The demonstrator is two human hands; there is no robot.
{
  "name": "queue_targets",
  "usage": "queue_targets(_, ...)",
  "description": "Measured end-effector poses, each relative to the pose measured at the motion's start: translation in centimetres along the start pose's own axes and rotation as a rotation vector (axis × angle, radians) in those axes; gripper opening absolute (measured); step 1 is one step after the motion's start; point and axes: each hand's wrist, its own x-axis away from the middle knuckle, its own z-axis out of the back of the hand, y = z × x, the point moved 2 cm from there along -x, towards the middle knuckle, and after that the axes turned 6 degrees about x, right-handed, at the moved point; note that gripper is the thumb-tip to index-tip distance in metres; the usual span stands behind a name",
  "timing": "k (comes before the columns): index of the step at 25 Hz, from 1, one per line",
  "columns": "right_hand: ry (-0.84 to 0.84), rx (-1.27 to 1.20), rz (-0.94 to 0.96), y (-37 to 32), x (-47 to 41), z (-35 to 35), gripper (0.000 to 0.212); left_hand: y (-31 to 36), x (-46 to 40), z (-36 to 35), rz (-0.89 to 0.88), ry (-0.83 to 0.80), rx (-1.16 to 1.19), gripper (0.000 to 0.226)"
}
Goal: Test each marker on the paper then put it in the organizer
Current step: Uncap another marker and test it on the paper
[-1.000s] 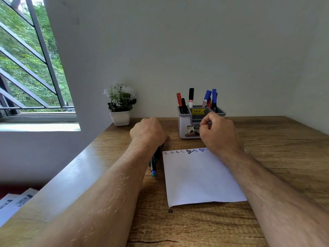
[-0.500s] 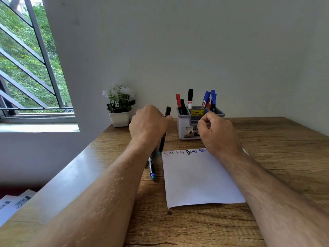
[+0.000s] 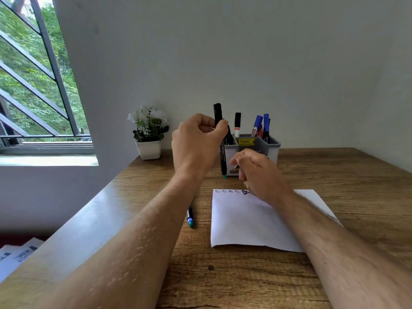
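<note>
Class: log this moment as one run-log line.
left hand: holds marker upright | right hand: fingers curled, empty, over paper | spare marker: on desk | organizer: several markers

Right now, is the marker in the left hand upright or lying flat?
Upright. The left hand holds the black marker near vertical above the desk, green end down, its top above the fingers.

brown wood-grain desk (image 3: 334, 175); white paper (image 3: 245, 219) with red and black scribbles; grey organizer (image 3: 273, 148) with yellow label; black marker (image 3: 219, 121) with teal end; white pot (image 3: 149, 150).
</note>
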Motion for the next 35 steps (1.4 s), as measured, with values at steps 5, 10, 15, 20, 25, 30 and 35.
queue_targets(5, -0.121, -0.447, -0.182, -0.7, 0.5, -0.3, 0.044, -1.2, 0.2, -0.9, 0.188, -0.102, 0.137, 0.016)
queue_targets(10, -0.017, -0.424, -0.034, -1.7, 0.2, 0.5, 0.048, -2.0, 0.2, -1.5, 0.297, -0.203, 0.263, 0.02)
queue_targets(15, 0.097, -0.236, 0.044, -1.7, 0.2, 1.0, 0.017, -1.8, 0.3, -1.6, 0.333, -0.261, 0.507, 0.027)
queue_targets(20, 0.221, -0.078, 0.121, -1.6, 0.1, 1.5, 0.019, -1.6, 0.4, -1.6, 0.339, -0.311, 0.597, 0.029)
queue_targets(25, 0.28, 0.001, 0.141, -1.8, 0.2, 1.9, 0.029, -1.7, 0.6, -1.7, 0.375, -0.338, 0.621, 0.026)
queue_targets(30, 0.306, 0.057, 0.108, -1.8, 0.3, 2.4, 0.034, -1.6, 0.8, -1.7, 0.401, -0.348, 0.608, 0.025)
queue_targets(35, 0.315, 0.196, 0.007, -1.7, 0.3, 2.2, 0.051, -1.5, 0.7, -1.5, 0.387, -0.298, 0.62, 0.018)
